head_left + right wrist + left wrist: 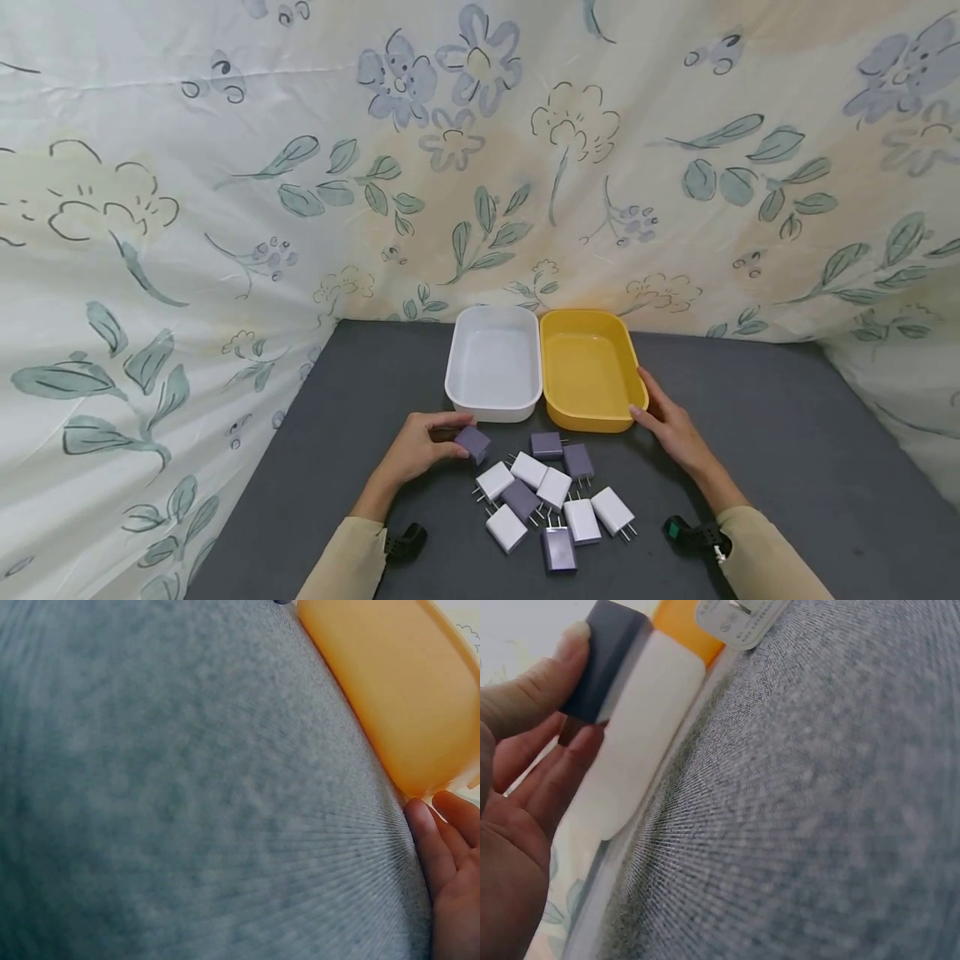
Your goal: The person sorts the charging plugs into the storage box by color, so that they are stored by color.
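One purple charger (473,445) in left hand (417,450); right hand (677,432) touching yellow tray (588,360).

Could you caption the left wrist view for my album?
Left hand pinches a purple block-shaped plastic plug near a white rectangular plastic tray.

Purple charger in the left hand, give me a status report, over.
Left hand pinching purple charger near white tray. Right hand at corner of yellow tray. Nothing seen blocking charger from white tray; loose chargers lie nearby on table.
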`<state>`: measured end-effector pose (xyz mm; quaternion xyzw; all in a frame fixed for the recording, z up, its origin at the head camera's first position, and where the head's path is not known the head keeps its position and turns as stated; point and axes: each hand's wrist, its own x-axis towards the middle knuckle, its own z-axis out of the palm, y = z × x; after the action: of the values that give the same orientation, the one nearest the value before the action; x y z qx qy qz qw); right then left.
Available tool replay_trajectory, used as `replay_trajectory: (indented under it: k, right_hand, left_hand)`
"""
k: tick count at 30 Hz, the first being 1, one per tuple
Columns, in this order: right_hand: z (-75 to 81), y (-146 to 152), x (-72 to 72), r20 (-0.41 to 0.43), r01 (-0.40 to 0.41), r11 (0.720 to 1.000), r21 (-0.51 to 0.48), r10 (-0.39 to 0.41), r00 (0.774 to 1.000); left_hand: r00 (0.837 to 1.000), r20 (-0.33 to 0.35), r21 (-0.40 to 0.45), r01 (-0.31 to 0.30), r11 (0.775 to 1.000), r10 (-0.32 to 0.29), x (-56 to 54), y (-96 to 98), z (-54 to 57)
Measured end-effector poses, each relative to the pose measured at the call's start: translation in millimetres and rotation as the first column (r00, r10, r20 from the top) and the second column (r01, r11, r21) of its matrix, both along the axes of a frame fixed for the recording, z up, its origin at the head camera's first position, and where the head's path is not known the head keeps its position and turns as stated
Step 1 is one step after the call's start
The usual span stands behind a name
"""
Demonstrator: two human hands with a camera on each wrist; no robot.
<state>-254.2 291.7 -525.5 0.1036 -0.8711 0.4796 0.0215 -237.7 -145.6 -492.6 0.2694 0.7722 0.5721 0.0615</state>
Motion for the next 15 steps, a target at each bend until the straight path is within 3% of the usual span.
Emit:
replay_trajectory:
  k: [2, 10, 15]
  right_hand:
    - [0.0, -0.3, 0.4, 0.0, 0.004, 1.0, 0.009, -0.004, 1.0]
    - [-0.6, 0.7, 0.6, -0.019, -0.001, 1.0, 0.016, 0.001, 1.0]
    - [-1.3, -0.2, 0.5, -0.018, -0.001, 1.0, -0.002, 0.001, 1.0]
  left_hand:
    - [1.0, -0.009, -0.012, 0.001, 1.0, -0.001, 3.9, 2.1, 10.2]
    - [0.999, -0.042, -0.003, -0.018, 1.0, 0.018, 4.1, 6.4, 23.3]
    - [0.996, -0.062, -0.021, -0.066, 0.998, 0.065, -4.9, 10.2, 16.2]
